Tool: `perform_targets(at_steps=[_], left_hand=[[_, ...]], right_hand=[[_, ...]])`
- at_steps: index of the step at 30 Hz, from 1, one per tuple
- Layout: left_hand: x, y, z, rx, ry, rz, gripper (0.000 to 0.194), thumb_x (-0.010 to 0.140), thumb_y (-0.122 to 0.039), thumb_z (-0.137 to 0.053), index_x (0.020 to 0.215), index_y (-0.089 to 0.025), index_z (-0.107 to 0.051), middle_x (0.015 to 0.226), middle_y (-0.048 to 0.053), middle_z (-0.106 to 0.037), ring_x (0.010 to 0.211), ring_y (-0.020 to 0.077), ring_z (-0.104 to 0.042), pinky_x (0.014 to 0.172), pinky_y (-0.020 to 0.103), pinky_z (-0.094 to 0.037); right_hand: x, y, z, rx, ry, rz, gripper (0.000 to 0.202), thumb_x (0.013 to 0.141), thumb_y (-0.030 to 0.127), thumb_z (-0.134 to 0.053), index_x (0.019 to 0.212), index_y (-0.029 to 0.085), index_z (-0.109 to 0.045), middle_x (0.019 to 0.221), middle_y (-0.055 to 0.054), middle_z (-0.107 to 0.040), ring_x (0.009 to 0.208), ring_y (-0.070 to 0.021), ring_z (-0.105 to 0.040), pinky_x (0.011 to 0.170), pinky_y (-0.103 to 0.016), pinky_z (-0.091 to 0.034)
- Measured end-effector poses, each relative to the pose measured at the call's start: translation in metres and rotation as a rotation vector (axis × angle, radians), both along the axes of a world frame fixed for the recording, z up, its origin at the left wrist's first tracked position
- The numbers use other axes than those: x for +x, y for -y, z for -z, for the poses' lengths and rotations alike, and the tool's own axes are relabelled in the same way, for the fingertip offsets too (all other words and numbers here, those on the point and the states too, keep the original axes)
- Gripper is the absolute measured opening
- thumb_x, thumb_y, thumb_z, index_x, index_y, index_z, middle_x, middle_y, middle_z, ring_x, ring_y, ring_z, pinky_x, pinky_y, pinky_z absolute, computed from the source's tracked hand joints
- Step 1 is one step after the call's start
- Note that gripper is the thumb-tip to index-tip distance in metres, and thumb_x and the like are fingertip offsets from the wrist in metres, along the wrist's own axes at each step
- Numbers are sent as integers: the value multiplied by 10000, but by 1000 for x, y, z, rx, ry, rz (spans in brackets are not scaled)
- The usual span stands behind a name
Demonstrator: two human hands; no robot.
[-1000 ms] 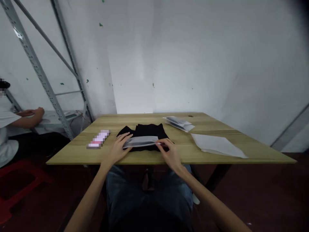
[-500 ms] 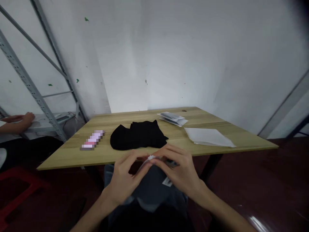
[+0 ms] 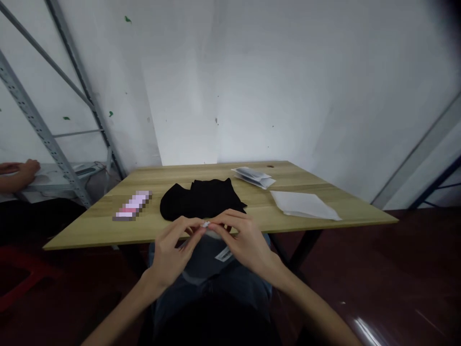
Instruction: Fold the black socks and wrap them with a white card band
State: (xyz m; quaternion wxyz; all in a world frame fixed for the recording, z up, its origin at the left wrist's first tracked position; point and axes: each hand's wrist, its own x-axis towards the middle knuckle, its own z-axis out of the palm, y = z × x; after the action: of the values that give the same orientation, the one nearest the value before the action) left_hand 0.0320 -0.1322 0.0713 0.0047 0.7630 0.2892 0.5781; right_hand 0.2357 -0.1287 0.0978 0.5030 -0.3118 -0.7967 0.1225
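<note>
Just past the near edge of the table, my left hand and my right hand meet fingertip to fingertip. Both pinch the gathered whitish top of what looks like a thin greyish plastic bag, which hangs over my lap. A white barcode label shows on it, below my right fingers. Behind my hands, a folded black cloth item lies flat on the table; I cannot tell what kind of garment it is.
On the wooden table lie a blurred-out pink phone-like object at left, folded clear packets at the back, and a flat white bag at right. A metal rack and another person's hand are at far left, above a red stool.
Both hands, with the bag between them, have shifted slightly left and up in the view. The bag's top looks more bunched between the fingertips. The camera has also turned a little.
</note>
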Motion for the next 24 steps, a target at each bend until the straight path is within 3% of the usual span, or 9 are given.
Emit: perform_targets(at_steps=[4, 8, 12, 16, 19, 24], left_hand=[[4, -5, -12, -46, 20, -20, 85, 1016, -224, -684, 1093, -240, -715, 921, -4, -732, 802, 127, -696, 732, 233, -574], [8, -24, -41, -180, -94, -34, 104, 1052, -304, -613, 1058, -238, -693, 1003, 16, -748, 870, 160, -719, 763, 266, -573], [4, -52, -65, -202, -234, -64, 151, 1060, -340, -561, 1042, -237, -670, 993, 29, -753, 890, 204, -722, 843, 335, -560], [-17, -92, -67, -182, -336, -176, 186, 1055, -343, -516, 1048, -225, -659, 1063, 76, -752, 962, 253, -713, 863, 373, -536], [-39, -127, -63, -238, -368, -255, 174, 1032, -350, -530, 1034, -231, -657, 1031, 78, -759, 952, 278, -710, 837, 381, -523], [-55, -162, -61, -196, -394, -363, 172, 1027, -304, -491, 1032, -214, -637, 1077, 112, -722, 990, 296, -672, 873, 412, -518]], right_hand=[[-8, -10, 1, -5, -111, 38, 134, 1008, 299, -720, 964, 250, -837, 910, -31, -800, 787, -178, -736, 669, -272, -552], [-12, -32, -3, 30, -183, 114, 160, 993, 328, -715, 937, 249, -843, 882, -35, -800, 769, -195, -737, 669, -290, -556], [-9, -67, -12, 64, -258, 198, 236, 983, 420, -694, 914, 249, -842, 889, -46, -809, 794, -216, -732, 683, -310, -563], [12, -116, -30, 33, -421, 330, 359, 952, 524, -662, 911, 205, -822, 865, -71, -805, 801, -236, -719, 726, -341, -564], [35, -153, -40, 48, -466, 355, 409, 949, 554, -623, 927, 188, -805, 895, -82, -804, 845, -244, -714, 777, -355, -557], [49, -186, -29, 80, -415, 394, 435, 936, 601, -603, 913, 204, -781, 903, -73, -797, 888, -256, -698, 883, -394, -546]])
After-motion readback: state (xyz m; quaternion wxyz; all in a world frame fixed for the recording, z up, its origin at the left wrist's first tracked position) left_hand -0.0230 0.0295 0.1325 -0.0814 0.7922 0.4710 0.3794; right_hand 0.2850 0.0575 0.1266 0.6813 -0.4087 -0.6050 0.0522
